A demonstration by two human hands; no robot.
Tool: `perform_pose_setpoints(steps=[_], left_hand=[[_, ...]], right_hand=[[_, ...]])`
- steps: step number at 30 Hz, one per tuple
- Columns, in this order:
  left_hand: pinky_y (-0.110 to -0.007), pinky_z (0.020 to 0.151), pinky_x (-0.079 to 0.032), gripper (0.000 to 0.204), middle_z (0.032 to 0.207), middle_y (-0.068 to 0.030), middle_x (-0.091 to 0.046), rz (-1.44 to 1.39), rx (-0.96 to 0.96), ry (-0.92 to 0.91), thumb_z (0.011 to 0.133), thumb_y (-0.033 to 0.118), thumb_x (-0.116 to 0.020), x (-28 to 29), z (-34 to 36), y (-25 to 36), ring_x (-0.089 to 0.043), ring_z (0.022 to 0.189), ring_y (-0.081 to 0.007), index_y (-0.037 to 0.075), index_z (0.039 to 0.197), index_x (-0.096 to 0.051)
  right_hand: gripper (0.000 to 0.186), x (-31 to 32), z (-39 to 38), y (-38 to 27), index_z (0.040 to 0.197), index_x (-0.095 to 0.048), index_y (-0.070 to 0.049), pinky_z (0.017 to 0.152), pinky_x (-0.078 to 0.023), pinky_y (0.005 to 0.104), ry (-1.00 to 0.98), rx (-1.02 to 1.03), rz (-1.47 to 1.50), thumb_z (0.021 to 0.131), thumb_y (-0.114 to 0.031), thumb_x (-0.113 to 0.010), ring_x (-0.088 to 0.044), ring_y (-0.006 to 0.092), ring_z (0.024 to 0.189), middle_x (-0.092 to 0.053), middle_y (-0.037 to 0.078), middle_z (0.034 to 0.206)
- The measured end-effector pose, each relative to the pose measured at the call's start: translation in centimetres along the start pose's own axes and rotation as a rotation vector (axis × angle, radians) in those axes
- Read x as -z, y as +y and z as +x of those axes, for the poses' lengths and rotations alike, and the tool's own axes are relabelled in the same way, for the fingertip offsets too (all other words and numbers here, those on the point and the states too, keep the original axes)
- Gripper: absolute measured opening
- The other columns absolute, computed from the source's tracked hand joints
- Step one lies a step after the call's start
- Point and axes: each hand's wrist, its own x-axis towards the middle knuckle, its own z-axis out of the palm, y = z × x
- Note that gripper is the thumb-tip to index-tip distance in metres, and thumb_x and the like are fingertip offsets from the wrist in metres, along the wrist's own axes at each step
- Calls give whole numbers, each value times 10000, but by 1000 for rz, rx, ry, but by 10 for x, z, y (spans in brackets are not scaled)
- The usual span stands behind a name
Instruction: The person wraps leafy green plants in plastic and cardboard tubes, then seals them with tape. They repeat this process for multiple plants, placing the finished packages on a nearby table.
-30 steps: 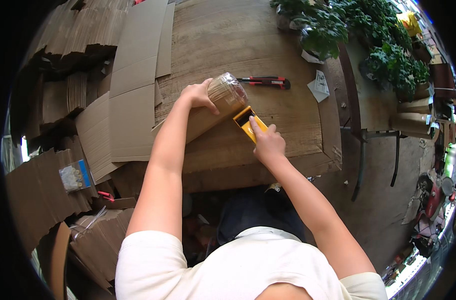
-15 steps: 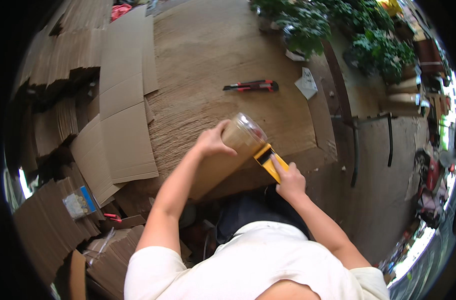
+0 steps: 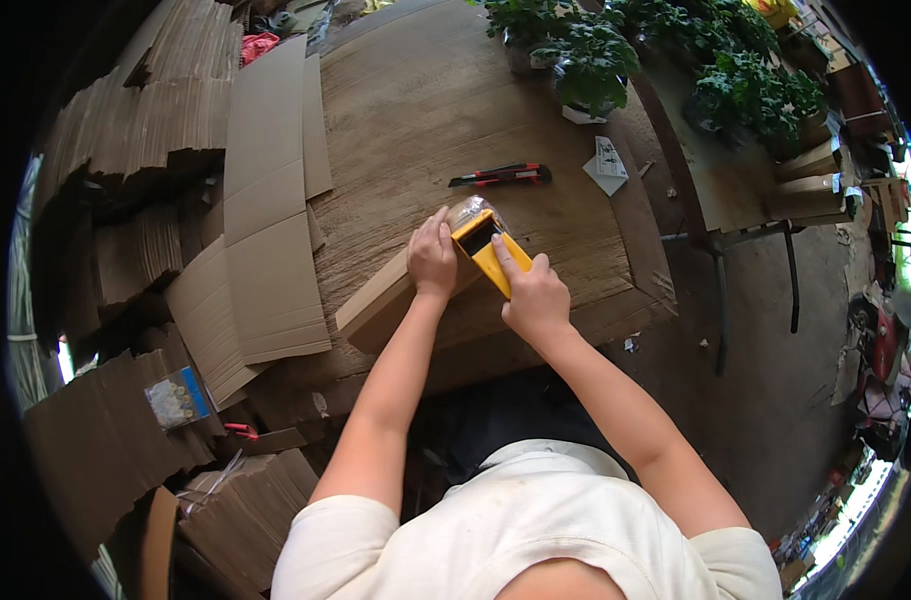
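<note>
A long brown cardboard box (image 3: 377, 295) lies slantwise near the front edge of the wooden table. Clear plastic (image 3: 471, 207) shows at its far end. Wrapped over that end is my left hand (image 3: 433, 262), its fingers closed against the cardboard. My right hand (image 3: 537, 297) grips a yellow handheld tool (image 3: 495, 262) with a black inset, the index finger laid along its top. The tool's front meets the plastic end of the box; the exact contact is hidden under it. Beyond my hands lies a red and black utility knife (image 3: 500, 175).
Flat cardboard sheets (image 3: 265, 210) cover the left side of the wooden table (image 3: 405, 100). Stacks of folded cardboard (image 3: 115, 420) stand at the left. A white paper (image 3: 605, 166) and potted plants (image 3: 590, 70) are at the right, near a second table (image 3: 710, 190).
The box has turned so its body points left, and my left hand has shifted along its end. The yellow tool has moved up and left onto the plastic end.
</note>
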Motion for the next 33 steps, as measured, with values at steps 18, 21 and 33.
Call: perform_pose_setpoints(steps=[18, 21, 33], left_hand=[[-438, 730, -476, 333, 798, -124, -669, 516, 172, 199, 853, 317, -420, -30, 10, -18, -627, 760, -323, 115, 782, -675], [-463, 731, -484, 394, 838, -158, -665, 481, 244, 138, 861, 398, -388, -26, 13, -18, -624, 795, -369, 160, 868, -703], [-458, 824, -472, 448, 986, -205, -648, 391, 516, -116, 837, 360, -342, -16, 75, -38, -615, 932, -378, 122, 933, -709]], right_hand=[[848, -2, -84, 50, 1381, -404, -290, 521, -504, 337, 36, 116, -44, 608, -54, -660, -526, 269, 583, -428, 127, 771], [871, -2, -112, 63, 1384, -405, -269, 511, -493, 323, 31, 118, -39, 587, -52, -681, -516, 266, 571, -425, 127, 770], [846, -41, -49, 59, 1384, -388, -298, 556, -512, 362, -168, 49, -136, 620, -62, -667, -565, 298, 634, -466, 158, 837]])
